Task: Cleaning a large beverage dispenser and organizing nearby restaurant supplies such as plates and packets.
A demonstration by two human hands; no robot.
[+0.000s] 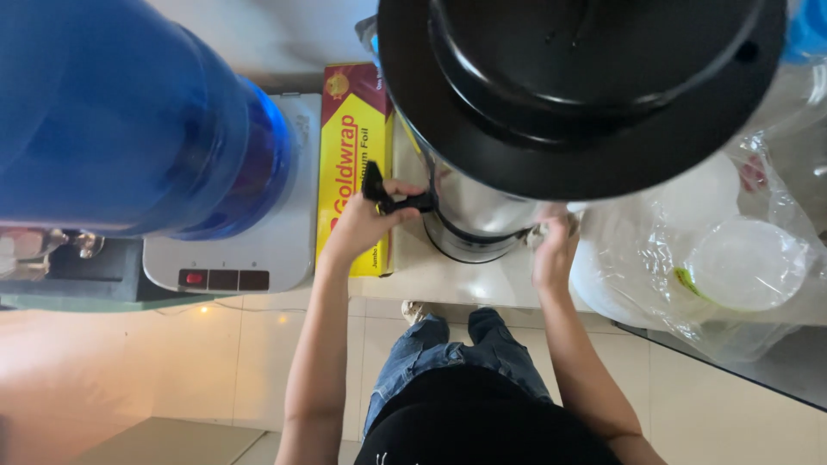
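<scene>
A tall steel urn with a wide black lid stands on a pale counter. My left hand grips the black tap handle that sticks out of the urn's left side. My right hand rests against the urn's lower right side, fingers curled near the base; whether it holds something there is hidden by the urn.
A big blue water bottle sits on a white dispenser at the left. A red and yellow foil box lies between dispenser and urn. A clear plastic bag with white lidded containers lies at the right. Tiled floor lies below.
</scene>
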